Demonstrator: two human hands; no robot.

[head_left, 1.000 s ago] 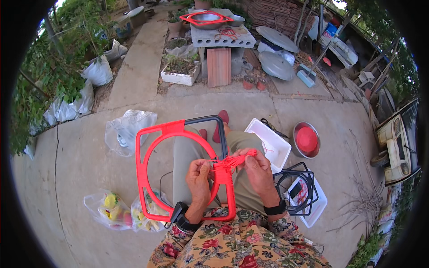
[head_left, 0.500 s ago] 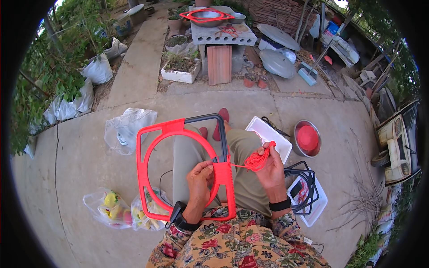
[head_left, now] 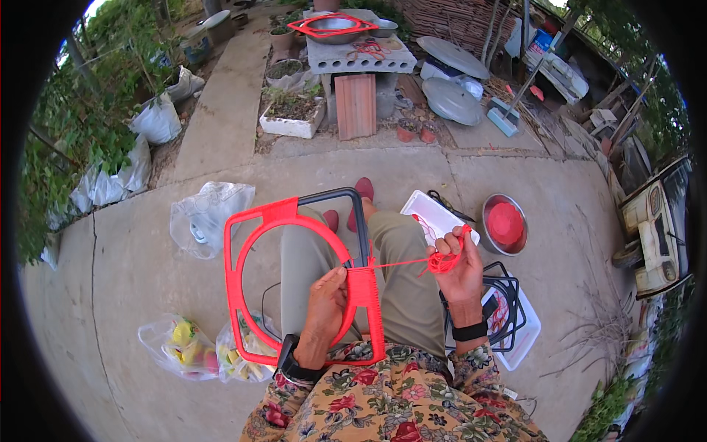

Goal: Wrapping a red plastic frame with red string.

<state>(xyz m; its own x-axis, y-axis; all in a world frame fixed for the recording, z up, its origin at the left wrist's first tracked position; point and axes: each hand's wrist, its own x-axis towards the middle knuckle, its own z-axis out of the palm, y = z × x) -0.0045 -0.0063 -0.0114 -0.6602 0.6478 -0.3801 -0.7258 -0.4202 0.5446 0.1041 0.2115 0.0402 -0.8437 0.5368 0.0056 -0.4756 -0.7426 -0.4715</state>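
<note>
A square frame with a ring inside it (head_left: 278, 211) rests over my lap. Red cord is wound tightly round most of it, while the far right corner and a short stretch of the ring show bare black. My left hand (head_left: 326, 308) grips the frame's right side where the winding ends, thumb on top. From that spot a red strand runs taut to the right. My right hand (head_left: 460, 271) is closed round a loose red cord bundle (head_left: 444, 261), held over the white foam box.
Right of my legs are a white foam box (head_left: 434, 219), a metal bowl (head_left: 505, 225) with something red inside, and bare black frames (head_left: 508, 313) on a white tray (head_left: 526, 346). Plastic bags (head_left: 180, 346) lie at left. Ahead, a concrete slab (head_left: 361, 59) carries another red frame (head_left: 333, 27).
My right hand has moved right, away from the frame, with the cord bundle. The strand between is longer and straighter. My left thumb has shifted onto the winding's edge.
</note>
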